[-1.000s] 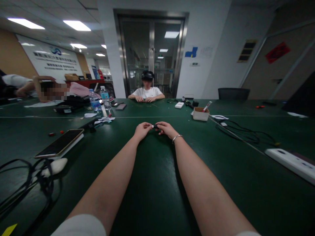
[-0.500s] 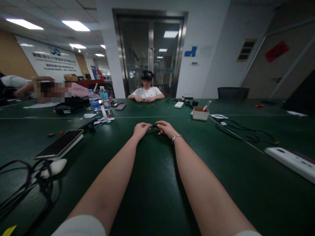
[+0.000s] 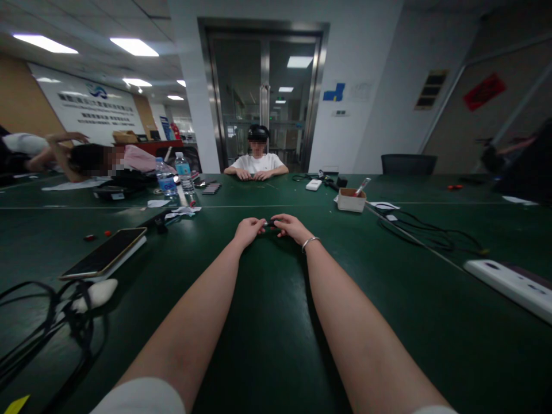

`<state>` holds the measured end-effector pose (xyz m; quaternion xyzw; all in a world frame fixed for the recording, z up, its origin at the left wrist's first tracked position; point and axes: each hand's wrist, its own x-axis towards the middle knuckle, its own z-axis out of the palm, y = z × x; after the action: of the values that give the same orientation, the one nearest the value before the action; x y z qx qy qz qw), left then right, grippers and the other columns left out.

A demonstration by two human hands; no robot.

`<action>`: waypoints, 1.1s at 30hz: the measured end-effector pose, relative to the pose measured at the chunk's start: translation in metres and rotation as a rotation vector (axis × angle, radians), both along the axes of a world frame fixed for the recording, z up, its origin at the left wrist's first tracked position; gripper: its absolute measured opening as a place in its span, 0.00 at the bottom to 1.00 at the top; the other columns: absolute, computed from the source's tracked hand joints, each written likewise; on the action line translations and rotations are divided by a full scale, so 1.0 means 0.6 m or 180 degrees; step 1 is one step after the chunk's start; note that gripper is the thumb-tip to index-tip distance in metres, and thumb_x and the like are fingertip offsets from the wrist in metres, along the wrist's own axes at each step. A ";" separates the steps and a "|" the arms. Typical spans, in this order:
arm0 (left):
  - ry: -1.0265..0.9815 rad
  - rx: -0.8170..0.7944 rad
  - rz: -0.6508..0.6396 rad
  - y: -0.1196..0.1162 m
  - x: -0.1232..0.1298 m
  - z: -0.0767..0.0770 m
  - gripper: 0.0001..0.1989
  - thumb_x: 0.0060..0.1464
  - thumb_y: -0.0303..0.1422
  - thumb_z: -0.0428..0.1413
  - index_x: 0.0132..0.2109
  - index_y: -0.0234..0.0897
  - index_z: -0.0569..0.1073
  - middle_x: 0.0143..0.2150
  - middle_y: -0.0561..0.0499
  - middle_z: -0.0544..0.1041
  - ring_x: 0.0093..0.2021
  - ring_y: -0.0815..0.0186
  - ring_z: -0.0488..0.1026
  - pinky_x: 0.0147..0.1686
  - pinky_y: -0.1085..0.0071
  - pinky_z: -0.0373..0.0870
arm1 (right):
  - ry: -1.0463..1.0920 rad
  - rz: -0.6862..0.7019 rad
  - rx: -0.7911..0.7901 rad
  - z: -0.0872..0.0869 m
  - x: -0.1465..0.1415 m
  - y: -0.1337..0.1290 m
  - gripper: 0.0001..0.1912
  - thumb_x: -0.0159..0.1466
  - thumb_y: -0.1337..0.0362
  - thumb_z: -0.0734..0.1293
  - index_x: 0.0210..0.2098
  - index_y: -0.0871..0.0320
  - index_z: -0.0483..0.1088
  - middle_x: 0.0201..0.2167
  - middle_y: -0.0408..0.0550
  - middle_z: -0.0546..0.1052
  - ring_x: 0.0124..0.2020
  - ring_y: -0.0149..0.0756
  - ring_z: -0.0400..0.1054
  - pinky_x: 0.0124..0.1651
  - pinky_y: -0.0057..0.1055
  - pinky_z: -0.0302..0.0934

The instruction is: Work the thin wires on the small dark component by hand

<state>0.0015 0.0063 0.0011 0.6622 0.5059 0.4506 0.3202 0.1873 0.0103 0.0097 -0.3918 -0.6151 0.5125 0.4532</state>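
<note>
Both arms reach forward over the dark green table (image 3: pixel 276 310). Between my hands, just above or on the tabletop, is a small black object with a shiny silvery end (image 3: pixel 270 223); its exact kind is too small to make out. My left hand (image 3: pixel 249 232) pinches the silvery end between thumb and fingertips. On the black end, my right hand (image 3: pixel 293 228) closes thumb and index finger, with the other fingers curled below. A silver bangle (image 3: pixel 310 244) circles the right wrist. The fingers hide parts of the object.
At left lie a phone (image 3: pixel 106 252), a white mouse (image 3: pixel 97 293) and black cables (image 3: pixel 52 322). Water bottles (image 3: pixel 184 172) stand farther back. Right are a small box (image 3: pixel 351 200), cables (image 3: pixel 431 227) and a white power strip (image 3: pixel 509 282). A person (image 3: pixel 257 161) sits opposite.
My hands stay in nearly the same place, with the small black object shifting slightly between the fingertips. The person at far left has turned their head, and a blurred arm appears at far right.
</note>
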 end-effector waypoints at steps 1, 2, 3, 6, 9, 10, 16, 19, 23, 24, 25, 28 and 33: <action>-0.0027 -0.0001 -0.0033 0.000 0.001 0.000 0.20 0.51 0.48 0.53 0.34 0.34 0.76 0.27 0.48 0.78 0.26 0.68 0.71 0.30 0.72 0.64 | -0.0003 0.0016 0.0013 -0.001 0.000 -0.001 0.10 0.61 0.71 0.67 0.42 0.60 0.72 0.26 0.45 0.76 0.17 0.21 0.62 0.22 0.20 0.66; -0.0059 -0.0002 -0.0082 0.000 0.002 -0.001 0.21 0.52 0.48 0.52 0.35 0.33 0.76 0.28 0.47 0.78 0.27 0.68 0.71 0.30 0.71 0.64 | -0.0014 0.0032 0.0037 -0.003 0.000 -0.002 0.10 0.60 0.70 0.68 0.42 0.60 0.72 0.26 0.45 0.76 0.17 0.21 0.62 0.22 0.19 0.66; -0.0086 -0.0001 -0.0156 0.000 0.003 -0.001 0.21 0.52 0.48 0.51 0.35 0.33 0.76 0.29 0.47 0.78 0.27 0.68 0.71 0.31 0.71 0.65 | -0.0045 0.0053 0.0066 -0.005 0.000 -0.002 0.10 0.60 0.70 0.68 0.42 0.60 0.72 0.26 0.44 0.76 0.17 0.21 0.62 0.22 0.19 0.66; -0.0081 0.0025 -0.0418 0.001 0.006 -0.004 0.20 0.52 0.47 0.52 0.37 0.34 0.76 0.29 0.47 0.78 0.29 0.67 0.72 0.32 0.71 0.66 | -0.0257 0.0099 0.0153 -0.004 -0.003 -0.003 0.11 0.60 0.68 0.69 0.43 0.60 0.72 0.28 0.44 0.76 0.19 0.22 0.64 0.22 0.19 0.64; -0.0172 0.0069 -0.0356 0.003 0.005 -0.002 0.19 0.52 0.45 0.53 0.38 0.33 0.76 0.29 0.47 0.78 0.28 0.67 0.71 0.31 0.71 0.66 | -0.0845 -0.0019 0.0195 0.024 -0.009 -0.005 0.16 0.60 0.64 0.69 0.47 0.60 0.70 0.33 0.49 0.77 0.26 0.28 0.69 0.29 0.26 0.68; -0.0271 0.0067 -0.0211 0.003 0.004 -0.001 0.19 0.52 0.45 0.53 0.38 0.33 0.76 0.29 0.47 0.78 0.28 0.68 0.71 0.30 0.72 0.65 | -0.1142 -0.0180 0.0292 0.040 -0.011 -0.006 0.18 0.59 0.62 0.69 0.49 0.60 0.70 0.36 0.51 0.77 0.31 0.33 0.71 0.34 0.31 0.70; -0.0571 -0.0023 0.0308 0.000 -0.002 0.003 0.19 0.55 0.44 0.50 0.41 0.33 0.75 0.33 0.45 0.79 0.29 0.68 0.70 0.25 0.75 0.63 | -0.2270 -0.1507 0.1812 0.083 -0.019 -0.028 0.25 0.64 0.58 0.63 0.60 0.53 0.62 0.65 0.52 0.57 0.65 0.49 0.47 0.65 0.50 0.41; -0.0313 0.0031 0.0170 0.002 0.001 0.000 0.18 0.54 0.45 0.51 0.39 0.34 0.76 0.32 0.46 0.79 0.28 0.68 0.70 0.26 0.74 0.63 | -0.3173 -0.1009 0.0823 0.035 -0.018 -0.040 0.25 0.63 0.54 0.63 0.59 0.51 0.64 0.65 0.54 0.57 0.66 0.58 0.44 0.62 0.63 0.31; 0.0011 0.0062 0.0073 0.003 0.005 -0.004 0.18 0.53 0.45 0.52 0.38 0.35 0.76 0.31 0.47 0.79 0.29 0.67 0.71 0.28 0.73 0.63 | -0.3331 -0.0837 0.0749 -0.006 -0.011 -0.031 0.25 0.64 0.54 0.62 0.60 0.50 0.64 0.65 0.53 0.57 0.66 0.56 0.43 0.62 0.61 0.30; 0.0061 0.0057 0.0077 0.002 0.005 -0.004 0.18 0.53 0.45 0.52 0.39 0.35 0.76 0.31 0.47 0.79 0.29 0.67 0.71 0.29 0.72 0.64 | -0.3209 -0.0769 0.0854 -0.008 -0.010 -0.026 0.24 0.63 0.55 0.64 0.58 0.51 0.66 0.64 0.53 0.60 0.66 0.54 0.47 0.63 0.59 0.34; 0.0115 0.0050 0.0080 0.001 0.005 -0.003 0.17 0.53 0.44 0.52 0.39 0.36 0.76 0.31 0.47 0.79 0.29 0.66 0.72 0.30 0.72 0.64 | -0.3030 -0.0623 0.0961 -0.008 -0.009 -0.020 0.23 0.61 0.58 0.66 0.56 0.53 0.68 0.61 0.53 0.64 0.64 0.51 0.52 0.63 0.54 0.40; 0.0241 0.0068 0.0044 -0.001 0.003 -0.002 0.14 0.53 0.41 0.54 0.40 0.37 0.76 0.32 0.48 0.79 0.31 0.66 0.73 0.33 0.71 0.65 | -0.2131 -0.0308 0.1047 -0.007 -0.012 -0.003 0.24 0.57 0.66 0.68 0.54 0.57 0.69 0.53 0.52 0.72 0.54 0.40 0.65 0.58 0.38 0.55; 0.0185 0.0105 -0.0067 0.003 0.004 -0.007 0.13 0.53 0.40 0.54 0.40 0.37 0.75 0.32 0.48 0.79 0.32 0.66 0.74 0.35 0.71 0.66 | -0.1175 -0.0194 0.0892 -0.015 -0.016 0.010 0.16 0.59 0.66 0.67 0.48 0.60 0.72 0.41 0.49 0.77 0.41 0.32 0.70 0.50 0.34 0.62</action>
<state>0.0036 0.0078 -0.0028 0.6855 0.5005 0.4360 0.2990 0.1776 0.0161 0.0008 -0.4305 -0.7406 0.3279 0.3983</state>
